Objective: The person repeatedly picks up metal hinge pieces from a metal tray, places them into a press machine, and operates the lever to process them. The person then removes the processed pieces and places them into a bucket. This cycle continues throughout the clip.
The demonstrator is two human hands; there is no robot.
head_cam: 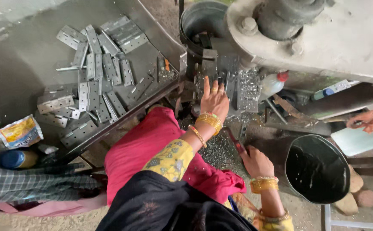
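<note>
Two hands work: left hand [214,99], fingers spread flat, rests on a hinge plate [231,85] at the press [306,34]; right hand [255,161] grips a red-handled tool [237,143] above the bucket [317,169].

Above your left hand [214,100] the press head [306,34] crowds in; left of it hinge plates [94,81] block the tray. Beside your right hand [257,161], the black bucket [317,169] probably narrows the gap.
</note>
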